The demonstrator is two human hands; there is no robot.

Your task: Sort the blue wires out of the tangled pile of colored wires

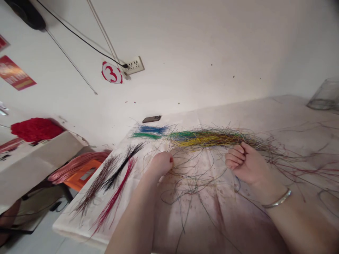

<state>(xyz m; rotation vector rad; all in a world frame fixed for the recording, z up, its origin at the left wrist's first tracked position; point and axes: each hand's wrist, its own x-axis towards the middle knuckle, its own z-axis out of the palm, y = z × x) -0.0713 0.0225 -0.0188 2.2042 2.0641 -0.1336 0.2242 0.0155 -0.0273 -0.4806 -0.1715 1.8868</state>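
My left hand [162,164] is closed just in front of a long mixed bundle of thin wires [209,138], coloured green, yellow and brown. At the bundle's right part, my right hand [242,163] is curled with its fingers pressed in; a silver bracelet [278,200] circles that wrist. Whatever either hand pinches is too fine or hidden to make out. Loose tangled wires [192,188] spread over the cloth between and below the hands. Sorted to the left lie blue wires [152,129], green wires [145,135], black wires [124,165], red wires [118,195] and dark brown wires [96,187].
A phone [152,119] lies by the wall on the white-covered table [79,225]. A glass jar [324,94] stands at the far right. Leftward are an orange stool [82,174] with coiled pinkish wire [76,165] and another table [34,165] bearing a red pile [37,128].
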